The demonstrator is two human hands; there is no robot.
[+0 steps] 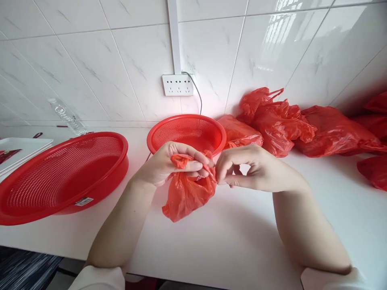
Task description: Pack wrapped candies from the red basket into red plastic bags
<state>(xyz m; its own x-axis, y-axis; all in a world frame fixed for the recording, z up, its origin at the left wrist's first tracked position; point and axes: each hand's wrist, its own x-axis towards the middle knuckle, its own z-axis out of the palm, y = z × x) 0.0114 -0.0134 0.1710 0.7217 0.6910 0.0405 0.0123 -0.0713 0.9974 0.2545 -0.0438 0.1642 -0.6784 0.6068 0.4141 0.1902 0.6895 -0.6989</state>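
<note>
A thin red plastic bag [189,195] hangs crumpled above the white table, between my two hands. My left hand [178,163] is closed on its gathered upper part, with one loop poking out over the thumb. At the bag's right edge, my right hand [249,167] pinches the plastic between thumb and fingertips. Behind the hands stands a round red plastic colander [223,139], partly hidden by my left hand. What the bag contains, if anything, I cannot make out.
A larger red colander [122,155] stands at the left, with white trays [27,143] and a clear plastic bottle [68,117] beyond it. Several filled red bags [335,131] line the right side along the tiled wall. A power strip [177,85] with a cable is fixed there.
</note>
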